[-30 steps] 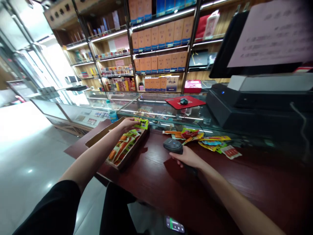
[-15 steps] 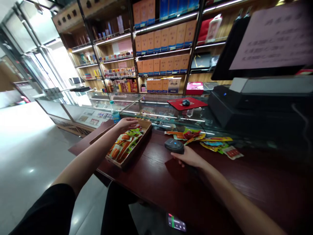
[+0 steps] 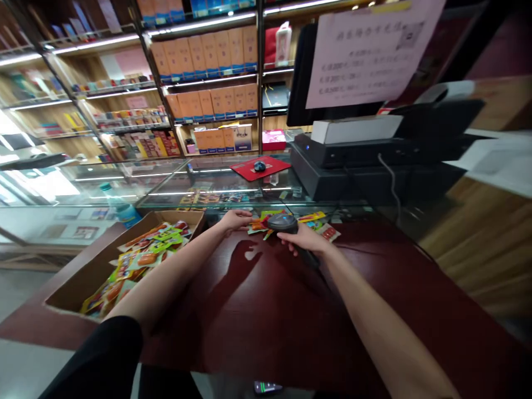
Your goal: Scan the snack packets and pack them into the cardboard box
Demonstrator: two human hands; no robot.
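Observation:
My left hand (image 3: 236, 221) reaches over the far part of the dark red counter, fingers pinched at the edge of a sausage packet (image 3: 256, 226). That packet overlaps the left end of a pile of colourful snack packets (image 3: 316, 217), so its full outline is hidden. Wrapped around the handle of a black barcode scanner (image 3: 282, 223), my right hand (image 3: 306, 239) holds it just in front of the pile, its head toward the left hand. Left of my left forearm, an open cardboard box (image 3: 78, 266) contains many wrapped sausages and snacks (image 3: 145, 259).
A bottle with a blue label (image 3: 124, 210) stands behind the box. Beyond the counter is a glass display case (image 3: 199, 183) with a mouse (image 3: 259, 165) on a red mat (image 3: 243, 172). A monitor and black register unit (image 3: 332, 177) stand at right. A phone (image 3: 266, 387) shows below the counter edge.
My left hand has moved from above the box over to the snack pile. The scanner, still in my right hand, is now closer to it. The view has turned to the right.

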